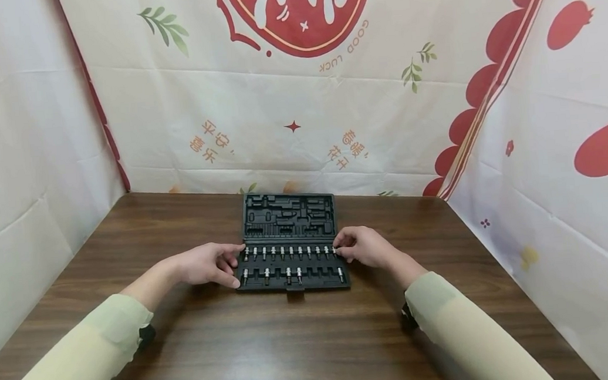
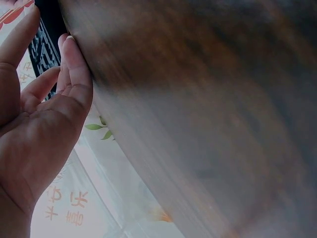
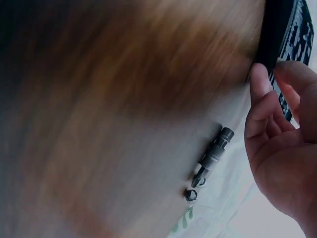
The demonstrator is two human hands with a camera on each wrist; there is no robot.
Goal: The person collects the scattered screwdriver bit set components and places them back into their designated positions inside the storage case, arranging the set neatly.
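A black hinged tool case [image 1: 291, 262] lies open flat on the table, its moulded lid [image 1: 288, 216] tilted back behind it. Silver bit sockets fill the case's upper row, and several more stand spaced along the lower row. At the case's left edge, my left hand [image 1: 211, 264] rests with thumb and forefinger spread, tips touching the rim. My right hand [image 1: 363, 247] is at the other end of the upper row, thumb and forefinger pinching the last bit socket [image 1: 333, 251]. In the right wrist view, that hand [image 3: 282, 129] mostly hides the socket.
Beyond the right hand, a few loose bit sockets [image 3: 214, 153] lie on the table, seen in the right wrist view. The brown wooden table [image 1: 273, 351] is enclosed by printed cloth [image 1: 276, 98] at the back and both sides. A small latch [image 1: 295, 295] juts from the case's front.
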